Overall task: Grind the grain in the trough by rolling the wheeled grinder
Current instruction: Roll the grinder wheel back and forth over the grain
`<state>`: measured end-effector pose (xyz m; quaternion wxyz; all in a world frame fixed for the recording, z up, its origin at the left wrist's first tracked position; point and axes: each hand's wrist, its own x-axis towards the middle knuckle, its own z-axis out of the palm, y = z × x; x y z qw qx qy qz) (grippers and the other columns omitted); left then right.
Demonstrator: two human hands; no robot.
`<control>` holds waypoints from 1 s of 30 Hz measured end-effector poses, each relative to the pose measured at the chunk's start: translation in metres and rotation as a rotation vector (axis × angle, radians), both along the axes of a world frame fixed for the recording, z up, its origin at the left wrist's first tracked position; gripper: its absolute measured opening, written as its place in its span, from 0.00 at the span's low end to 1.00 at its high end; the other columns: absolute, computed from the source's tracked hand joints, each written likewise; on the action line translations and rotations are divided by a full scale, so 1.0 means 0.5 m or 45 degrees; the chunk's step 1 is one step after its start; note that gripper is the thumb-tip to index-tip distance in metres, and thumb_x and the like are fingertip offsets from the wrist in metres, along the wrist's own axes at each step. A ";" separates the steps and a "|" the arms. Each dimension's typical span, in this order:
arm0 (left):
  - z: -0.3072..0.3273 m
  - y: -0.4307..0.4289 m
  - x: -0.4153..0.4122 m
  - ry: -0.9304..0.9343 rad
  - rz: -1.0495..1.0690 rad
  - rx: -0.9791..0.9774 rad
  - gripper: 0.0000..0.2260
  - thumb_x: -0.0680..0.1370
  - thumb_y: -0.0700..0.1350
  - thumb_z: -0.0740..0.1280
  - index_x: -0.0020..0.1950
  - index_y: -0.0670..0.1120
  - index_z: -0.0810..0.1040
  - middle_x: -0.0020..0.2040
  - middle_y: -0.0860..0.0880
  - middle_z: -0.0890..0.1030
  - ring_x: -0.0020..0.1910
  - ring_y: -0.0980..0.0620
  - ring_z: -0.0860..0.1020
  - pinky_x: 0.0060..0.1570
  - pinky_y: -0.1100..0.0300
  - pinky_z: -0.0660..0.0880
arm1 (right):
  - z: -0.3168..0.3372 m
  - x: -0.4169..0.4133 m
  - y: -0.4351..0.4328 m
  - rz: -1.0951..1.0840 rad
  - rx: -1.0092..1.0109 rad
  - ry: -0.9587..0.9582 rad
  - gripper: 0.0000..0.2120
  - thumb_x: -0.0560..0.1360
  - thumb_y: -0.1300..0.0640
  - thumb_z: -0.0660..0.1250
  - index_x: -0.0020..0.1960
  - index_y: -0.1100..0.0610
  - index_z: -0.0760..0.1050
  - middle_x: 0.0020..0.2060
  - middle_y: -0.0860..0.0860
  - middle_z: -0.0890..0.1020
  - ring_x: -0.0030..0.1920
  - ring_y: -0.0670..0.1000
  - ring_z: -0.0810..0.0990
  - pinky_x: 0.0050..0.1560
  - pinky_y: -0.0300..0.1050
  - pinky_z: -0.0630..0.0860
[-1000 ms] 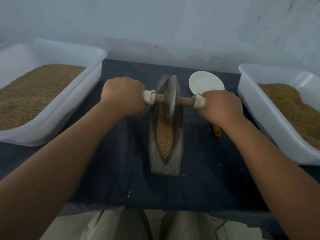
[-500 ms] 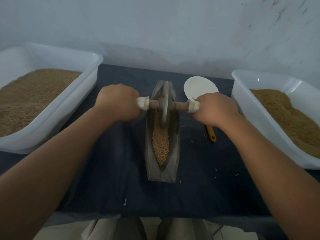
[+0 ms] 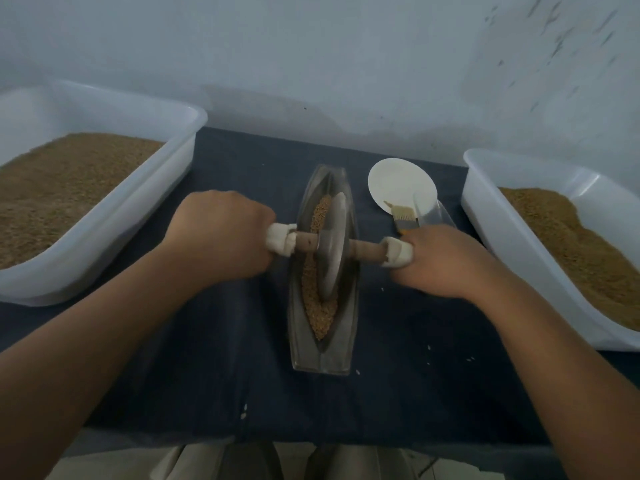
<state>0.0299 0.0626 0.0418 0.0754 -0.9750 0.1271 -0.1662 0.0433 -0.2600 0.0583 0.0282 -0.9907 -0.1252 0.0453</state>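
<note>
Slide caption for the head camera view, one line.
Left hand and right hand grip the wheeled grinder, its disc set in the trough of grain.

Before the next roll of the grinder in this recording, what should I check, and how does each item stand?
1. Left hand grips its wrapped end of the axle: ok.
2. Right hand grips the other wrapped end: ok.
3. Wheel sits inside the trough, not on its rim: ok.
4. Grain lies in the trough both beyond the wheel and nearer than it: ok.
5. Axle square across the trough: cannot tell; it looks slanted, but the wide lens may cause that.
6. Brush clear of the right hand: cannot tell; its handle runs behind the hand.
</note>
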 end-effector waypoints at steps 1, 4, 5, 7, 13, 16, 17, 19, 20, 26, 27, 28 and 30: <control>0.005 -0.006 0.018 0.013 0.024 -0.015 0.16 0.76 0.63 0.65 0.35 0.55 0.70 0.31 0.55 0.73 0.29 0.54 0.71 0.30 0.60 0.63 | -0.015 0.020 0.003 -0.017 -0.047 -0.149 0.21 0.66 0.30 0.56 0.38 0.46 0.75 0.31 0.46 0.78 0.36 0.47 0.78 0.33 0.46 0.71; 0.015 -0.022 0.069 0.056 0.077 -0.061 0.15 0.75 0.61 0.65 0.36 0.53 0.73 0.33 0.54 0.74 0.32 0.49 0.74 0.33 0.58 0.67 | -0.046 0.071 0.013 -0.094 -0.101 -0.479 0.17 0.74 0.34 0.59 0.41 0.45 0.76 0.33 0.45 0.75 0.41 0.54 0.75 0.33 0.44 0.63; 0.016 -0.026 0.079 0.050 0.085 -0.063 0.14 0.74 0.61 0.66 0.36 0.53 0.73 0.33 0.54 0.74 0.32 0.49 0.73 0.34 0.57 0.67 | -0.050 0.080 0.015 -0.117 -0.092 -0.499 0.17 0.75 0.34 0.59 0.42 0.45 0.77 0.33 0.45 0.75 0.42 0.55 0.75 0.35 0.45 0.65; 0.017 -0.032 0.082 0.027 0.083 -0.044 0.14 0.74 0.60 0.66 0.36 0.53 0.73 0.33 0.54 0.74 0.31 0.49 0.72 0.34 0.58 0.67 | -0.055 0.085 0.014 -0.141 -0.066 -0.481 0.18 0.76 0.33 0.58 0.42 0.45 0.77 0.34 0.45 0.76 0.43 0.55 0.76 0.37 0.46 0.67; 0.016 -0.007 0.018 0.047 -0.022 0.071 0.13 0.72 0.63 0.64 0.36 0.56 0.72 0.31 0.55 0.74 0.29 0.55 0.72 0.28 0.61 0.62 | -0.013 0.003 -0.017 0.017 0.082 0.108 0.23 0.60 0.30 0.57 0.39 0.46 0.77 0.33 0.46 0.81 0.37 0.46 0.80 0.38 0.49 0.77; 0.011 0.001 0.012 0.038 -0.050 0.080 0.13 0.72 0.63 0.66 0.35 0.56 0.71 0.30 0.56 0.74 0.28 0.56 0.72 0.28 0.61 0.61 | 0.002 -0.013 -0.021 0.029 0.130 0.250 0.23 0.57 0.30 0.60 0.39 0.46 0.78 0.33 0.45 0.82 0.36 0.45 0.81 0.40 0.50 0.80; 0.010 -0.001 0.021 0.038 -0.044 0.067 0.13 0.73 0.63 0.66 0.35 0.56 0.72 0.30 0.55 0.74 0.29 0.55 0.72 0.28 0.61 0.61 | -0.002 -0.007 -0.016 0.024 0.099 0.201 0.22 0.60 0.31 0.60 0.39 0.47 0.78 0.33 0.46 0.81 0.36 0.46 0.81 0.39 0.50 0.79; 0.011 -0.010 0.050 0.060 -0.005 0.007 0.14 0.75 0.63 0.65 0.35 0.55 0.73 0.32 0.55 0.75 0.31 0.52 0.74 0.31 0.59 0.65 | -0.020 0.021 -0.001 -0.016 -0.010 -0.076 0.18 0.68 0.33 0.59 0.38 0.47 0.76 0.33 0.46 0.79 0.37 0.48 0.79 0.36 0.48 0.74; 0.012 -0.014 0.067 0.079 0.020 -0.028 0.15 0.75 0.63 0.64 0.36 0.55 0.73 0.33 0.55 0.75 0.33 0.49 0.76 0.33 0.58 0.67 | -0.029 0.039 0.006 -0.047 -0.056 -0.263 0.18 0.71 0.33 0.59 0.39 0.47 0.75 0.34 0.46 0.78 0.38 0.50 0.78 0.36 0.47 0.72; 0.009 -0.021 0.103 0.041 0.053 -0.092 0.13 0.72 0.62 0.64 0.35 0.54 0.74 0.33 0.55 0.73 0.33 0.47 0.74 0.36 0.57 0.69 | -0.050 0.092 0.021 -0.107 -0.018 -0.538 0.21 0.77 0.32 0.59 0.42 0.48 0.76 0.35 0.47 0.78 0.41 0.58 0.79 0.37 0.46 0.67; 0.007 -0.021 0.097 0.018 0.048 -0.081 0.14 0.72 0.62 0.64 0.35 0.54 0.73 0.32 0.55 0.73 0.32 0.48 0.73 0.35 0.58 0.68 | -0.050 0.084 0.019 -0.107 -0.011 -0.547 0.22 0.77 0.31 0.58 0.41 0.47 0.76 0.34 0.46 0.76 0.41 0.57 0.78 0.37 0.46 0.66; 0.004 -0.019 0.088 -0.006 0.039 -0.061 0.15 0.72 0.62 0.65 0.34 0.53 0.72 0.31 0.55 0.73 0.30 0.49 0.72 0.33 0.59 0.67 | -0.051 0.072 0.017 -0.106 -0.010 -0.555 0.22 0.77 0.30 0.56 0.41 0.47 0.75 0.33 0.45 0.75 0.41 0.56 0.77 0.36 0.46 0.65; -0.004 -0.014 0.065 -0.070 0.005 0.011 0.16 0.72 0.62 0.68 0.33 0.54 0.68 0.29 0.55 0.71 0.27 0.52 0.69 0.31 0.61 0.63 | -0.054 0.039 0.007 -0.079 -0.018 -0.481 0.25 0.76 0.28 0.52 0.42 0.46 0.76 0.33 0.45 0.74 0.40 0.53 0.75 0.32 0.44 0.62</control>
